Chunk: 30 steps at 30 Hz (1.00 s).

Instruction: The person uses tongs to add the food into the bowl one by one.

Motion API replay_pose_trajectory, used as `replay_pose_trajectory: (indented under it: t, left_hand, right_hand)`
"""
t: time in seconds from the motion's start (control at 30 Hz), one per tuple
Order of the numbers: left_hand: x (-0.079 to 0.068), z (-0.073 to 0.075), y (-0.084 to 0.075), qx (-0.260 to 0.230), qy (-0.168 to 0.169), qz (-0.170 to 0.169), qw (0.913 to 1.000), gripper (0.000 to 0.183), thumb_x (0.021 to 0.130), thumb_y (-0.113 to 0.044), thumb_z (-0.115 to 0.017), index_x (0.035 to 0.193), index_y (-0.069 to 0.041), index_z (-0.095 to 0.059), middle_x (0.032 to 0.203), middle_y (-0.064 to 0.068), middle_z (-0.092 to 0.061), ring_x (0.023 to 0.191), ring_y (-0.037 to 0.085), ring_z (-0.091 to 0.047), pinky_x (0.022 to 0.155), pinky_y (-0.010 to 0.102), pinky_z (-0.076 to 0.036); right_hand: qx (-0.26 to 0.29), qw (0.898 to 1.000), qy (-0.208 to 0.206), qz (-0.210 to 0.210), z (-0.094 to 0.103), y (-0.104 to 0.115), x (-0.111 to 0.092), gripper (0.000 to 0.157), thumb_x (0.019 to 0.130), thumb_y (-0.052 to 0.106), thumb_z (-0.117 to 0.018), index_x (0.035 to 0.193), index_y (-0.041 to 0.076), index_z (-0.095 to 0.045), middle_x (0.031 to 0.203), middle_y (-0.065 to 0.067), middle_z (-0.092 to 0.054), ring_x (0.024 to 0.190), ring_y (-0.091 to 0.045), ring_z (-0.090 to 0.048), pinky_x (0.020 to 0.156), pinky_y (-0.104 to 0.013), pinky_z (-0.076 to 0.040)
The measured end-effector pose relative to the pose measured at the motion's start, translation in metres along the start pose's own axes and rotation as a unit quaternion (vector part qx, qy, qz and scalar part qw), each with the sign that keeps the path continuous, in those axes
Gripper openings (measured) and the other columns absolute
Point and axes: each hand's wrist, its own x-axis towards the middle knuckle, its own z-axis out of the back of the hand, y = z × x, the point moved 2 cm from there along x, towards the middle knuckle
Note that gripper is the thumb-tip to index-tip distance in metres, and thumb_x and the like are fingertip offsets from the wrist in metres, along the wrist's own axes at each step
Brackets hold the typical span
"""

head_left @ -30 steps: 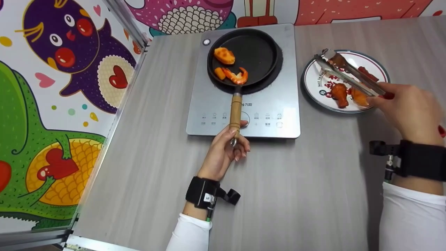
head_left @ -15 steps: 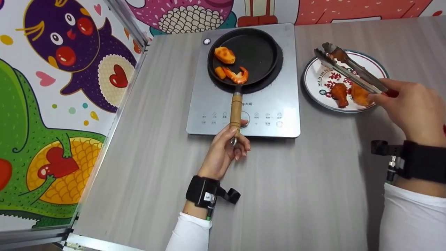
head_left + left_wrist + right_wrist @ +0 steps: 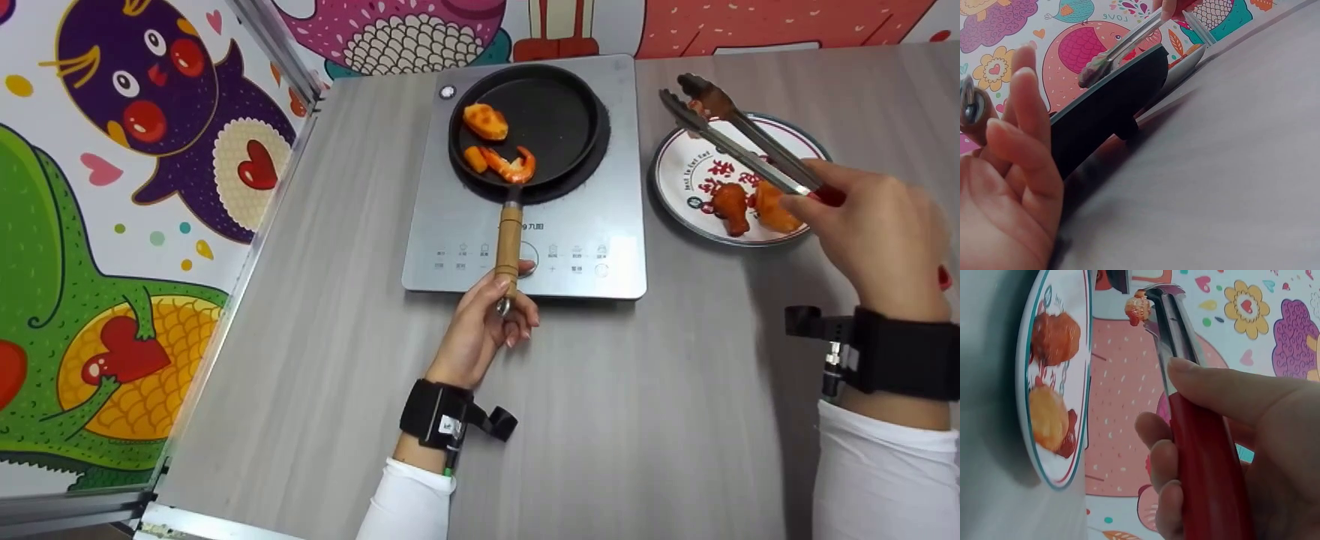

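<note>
My left hand (image 3: 472, 330) grips the wooden handle (image 3: 509, 236) of a black frying pan (image 3: 551, 120), its thumb on the side near the handle's end. In the pan lie a curled shrimp (image 3: 511, 166), a small orange chunk (image 3: 474, 157) and a browned yellow-orange piece (image 3: 486, 122). My right hand (image 3: 877, 232) holds metal tongs (image 3: 769, 144) by their red handle (image 3: 1207, 461). Pinched between the tong tips is a small orange-red piece of food (image 3: 1138, 308), above the far left rim of a white plate (image 3: 681, 180). A chicken drumstick (image 3: 730, 208) and a yellow-orange piece (image 3: 777, 208) lie on that plate.
Beneath the pan is a silver induction cooktop (image 3: 592, 225) with touch controls along its front. A grey tabletop (image 3: 637, 412) extends in front and to both sides. Cartoon-printed walls (image 3: 150, 187) border the left and the back; a metal rail (image 3: 225, 300) edges the left side.
My right hand has raised the tongs from over the plate's middle toward its far left edge, carrying the small piece. My left hand and the pan stay put.
</note>
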Motion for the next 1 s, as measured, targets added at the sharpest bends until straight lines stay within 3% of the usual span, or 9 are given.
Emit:
replay_pose_trajectory:
  t: [0.37,0.57,1.0]
  left_hand:
    - [-0.001,0.000,0.001,0.001,0.000,0.000,1.0000,0.051,0.087,-0.038,-0.049,0.127,-0.008,-0.042,0.074,0.011,-0.060,0.059,0.019,-0.052,0.045,0.024,-0.037]
    - [0.000,0.000,0.002,0.002,-0.002,0.001,1.0000,0.051,0.087,-0.039,-0.050,0.127,-0.009,-0.043,0.074,0.011,-0.060,0.059,0.019,-0.052,0.045,0.024,-0.037]
    - [-0.001,0.001,0.002,-0.001,-0.004,0.004,1.0000,0.051,0.086,-0.039,-0.050,0.127,-0.009,-0.043,0.075,0.011,-0.060,0.059,0.019,-0.052,0.045,0.024,-0.037]
  right_hand:
    - [0.034,0.998,-0.032,0.029,-0.002,0.021,-0.003,0.045,0.083,0.036,-0.060,0.124,0.019,-0.054,0.088,-0.021,-0.062,0.076,-0.035,-0.048,0.051,-0.037,-0.026]
    - [0.044,0.996,-0.053,0.048,-0.007,0.035,-0.005,0.043,0.083,0.037,-0.060,0.123,0.025,-0.055,0.078,-0.018,-0.061,0.066,-0.033,-0.046,0.047,-0.037,-0.027]
    - [0.072,0.979,-0.129,0.140,-0.034,0.074,-0.016,0.042,0.077,0.031,-0.069,0.118,0.030,-0.060,0.067,-0.009,-0.059,0.059,-0.028,-0.051,0.046,-0.037,-0.026]
